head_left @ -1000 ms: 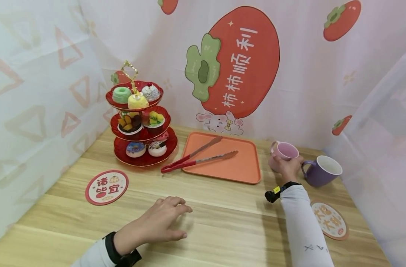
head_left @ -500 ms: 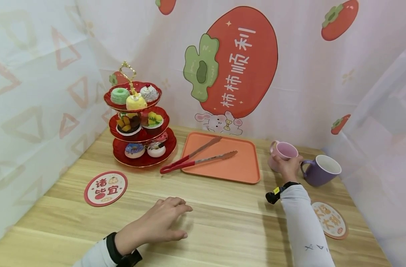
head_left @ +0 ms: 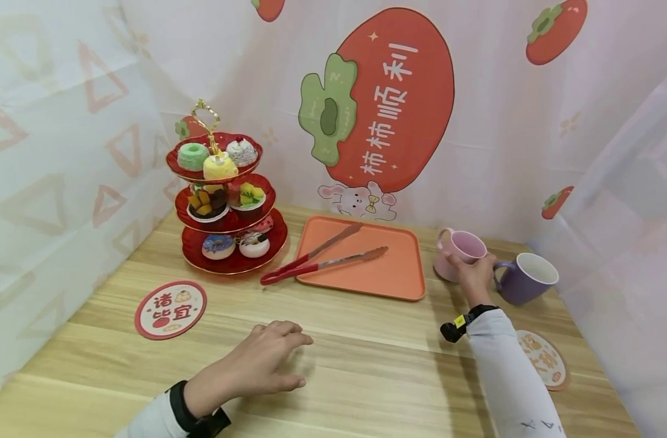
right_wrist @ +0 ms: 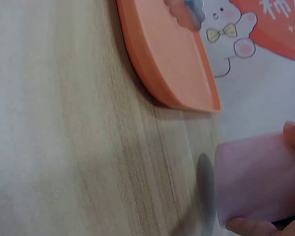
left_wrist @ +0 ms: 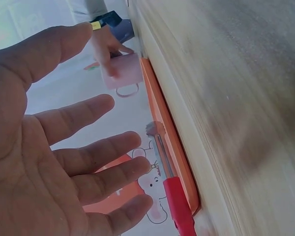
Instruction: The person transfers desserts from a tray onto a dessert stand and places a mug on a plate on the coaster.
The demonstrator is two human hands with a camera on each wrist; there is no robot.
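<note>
My right hand [head_left: 474, 278] grips the body of a pink mug [head_left: 446, 265] at the table's back right, its handle facing the far left. In the right wrist view a narrow gap and a shadow lie between the mug's base [right_wrist: 220, 184] and the wood, so it hangs just off the table. Close by on the right stands a purple mug [head_left: 525, 283] with a white inside. My left hand [head_left: 254, 360] hovers over the front of the table, fingers loosely spread and holding nothing; its bare palm [left_wrist: 27, 172] shows in the left wrist view.
An orange tray [head_left: 405, 274] sits left of the pink mug, with red-handled tongs [head_left: 292, 272] lying across it. A three-tier red stand [head_left: 229, 266] bears several small cakes. Round coasters [head_left: 171, 309] lie on both sides. Cloth walls [head_left: 492, 121] enclose the table.
The pink mug has risen slightly in my right hand over the last half second. My left hand has hardly moved, and the whole view has drifted a little.
</note>
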